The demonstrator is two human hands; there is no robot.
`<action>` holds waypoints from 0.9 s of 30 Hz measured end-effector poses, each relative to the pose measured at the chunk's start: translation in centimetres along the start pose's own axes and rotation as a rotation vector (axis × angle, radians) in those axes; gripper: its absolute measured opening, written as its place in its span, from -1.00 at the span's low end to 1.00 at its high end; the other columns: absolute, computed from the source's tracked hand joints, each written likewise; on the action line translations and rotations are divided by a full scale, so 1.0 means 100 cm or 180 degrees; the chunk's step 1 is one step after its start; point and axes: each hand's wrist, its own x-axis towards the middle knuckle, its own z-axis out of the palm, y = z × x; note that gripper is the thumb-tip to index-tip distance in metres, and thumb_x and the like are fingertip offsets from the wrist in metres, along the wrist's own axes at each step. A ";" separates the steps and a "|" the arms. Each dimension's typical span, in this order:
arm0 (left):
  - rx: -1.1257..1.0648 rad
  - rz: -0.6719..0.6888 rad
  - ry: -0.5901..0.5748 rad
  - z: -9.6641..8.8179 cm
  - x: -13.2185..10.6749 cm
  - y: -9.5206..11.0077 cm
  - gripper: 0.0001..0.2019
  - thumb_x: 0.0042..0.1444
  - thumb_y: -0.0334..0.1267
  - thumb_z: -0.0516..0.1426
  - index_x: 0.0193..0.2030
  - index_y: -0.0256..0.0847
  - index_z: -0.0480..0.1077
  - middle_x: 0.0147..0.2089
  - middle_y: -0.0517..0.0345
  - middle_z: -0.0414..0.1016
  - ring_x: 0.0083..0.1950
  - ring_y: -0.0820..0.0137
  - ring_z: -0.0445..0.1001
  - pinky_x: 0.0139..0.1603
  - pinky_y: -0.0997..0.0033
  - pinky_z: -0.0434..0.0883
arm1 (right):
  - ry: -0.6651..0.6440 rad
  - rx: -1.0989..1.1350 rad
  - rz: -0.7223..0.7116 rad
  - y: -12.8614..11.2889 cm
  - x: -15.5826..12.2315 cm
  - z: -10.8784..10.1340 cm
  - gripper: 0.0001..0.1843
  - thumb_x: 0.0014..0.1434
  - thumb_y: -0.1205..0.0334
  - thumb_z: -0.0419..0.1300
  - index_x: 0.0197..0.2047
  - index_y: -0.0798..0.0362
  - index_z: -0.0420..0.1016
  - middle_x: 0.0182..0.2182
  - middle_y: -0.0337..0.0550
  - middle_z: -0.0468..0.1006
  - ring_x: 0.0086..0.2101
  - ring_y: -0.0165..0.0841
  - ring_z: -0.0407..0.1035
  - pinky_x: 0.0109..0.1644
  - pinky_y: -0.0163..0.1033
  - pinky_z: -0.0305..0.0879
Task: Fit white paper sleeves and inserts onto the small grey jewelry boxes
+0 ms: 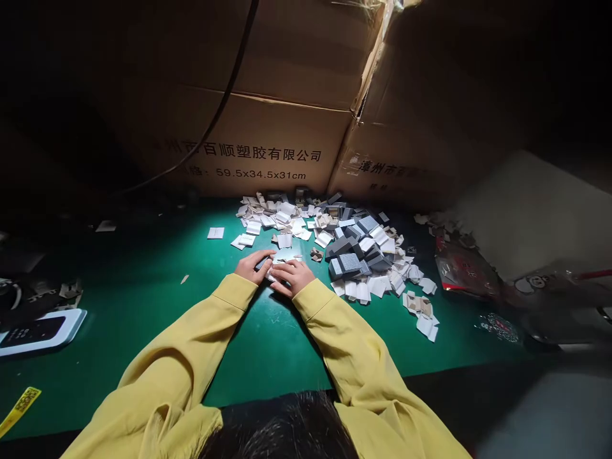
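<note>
1. Dark grey and white show on the small piece (261,262) between the two hands; its dark edge lies against the left thumb and forefinger, its far side away from the wearer. Fingers cover most of it.
2. Left hand (251,266): fingers bent, thumb and forefinger brought close about the dark edge; has hold of the piece.
3. Right hand (294,277): fingers curled inward, tips at the piece's right side. Pinching or merely resting: cannot tell from where I stand.
4. Just beyond the fingertips: a white folded card (284,241), and right of it a brown-and-black scrap (316,255).
5. Right of the hands, apart from them: heap of dark grey boxes (347,266), white folded cards scattered around. More pale cards (287,210) pile up farther back.
6. Left, on the green table (268,357): lone white card (215,233); well apart, a white-edged device (71,325) and a yellow strip (21,408).
7. Behind everything: large printed cartons (282,121), black cable (222,105) crossing in front.
</note>
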 end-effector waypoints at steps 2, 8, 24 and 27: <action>0.0058 -0.0113 0.0130 0.001 -0.002 -0.002 -0.67 0.25 -0.17 0.02 -0.03 -0.26 0.51 -0.09 0.00 0.63 -0.06 0.30 0.58 0.05 0.33 0.46 | 0.0185 -0.0024 0.0032 0.000 0.000 0.003 -0.64 0.25 -0.04 0.19 0.01 -0.06 0.57 0.03 -0.15 0.59 0.01 -0.20 0.35 0.07 -0.09 0.13; 0.0172 -0.0139 0.0200 0.008 -0.004 -0.007 -0.65 0.16 -0.31 -0.01 -0.02 -0.24 0.52 -0.08 0.04 0.64 -0.05 0.29 0.60 0.04 0.35 0.47 | 0.0174 -0.0009 0.0108 -0.005 0.003 0.005 -0.70 0.25 -0.03 0.19 -0.12 -0.03 0.60 -0.05 -0.11 0.63 0.01 -0.20 0.38 0.15 -0.02 0.08; -0.0539 -0.1418 0.0156 -0.002 -0.003 0.026 -0.66 0.03 0.06 0.16 -0.22 -0.17 0.37 -0.18 0.02 0.56 -0.22 0.28 0.50 -0.15 0.30 0.42 | 0.0885 0.2202 0.0985 0.018 -0.003 0.007 -0.36 0.01 0.20 0.35 0.19 -0.02 0.43 -0.02 -0.06 0.59 -0.12 -0.25 0.50 -0.01 -0.15 0.49; -0.2277 -0.1911 0.0010 -0.001 -0.002 0.029 -0.55 0.01 0.20 0.15 -0.25 -0.19 0.30 -0.09 -0.04 0.54 -0.27 0.33 0.52 -0.31 0.35 0.45 | 0.1110 0.2505 0.1288 0.016 -0.004 -0.005 -0.42 0.04 0.31 0.23 0.17 -0.04 0.44 0.03 -0.10 0.57 -0.12 -0.28 0.49 -0.05 -0.17 0.50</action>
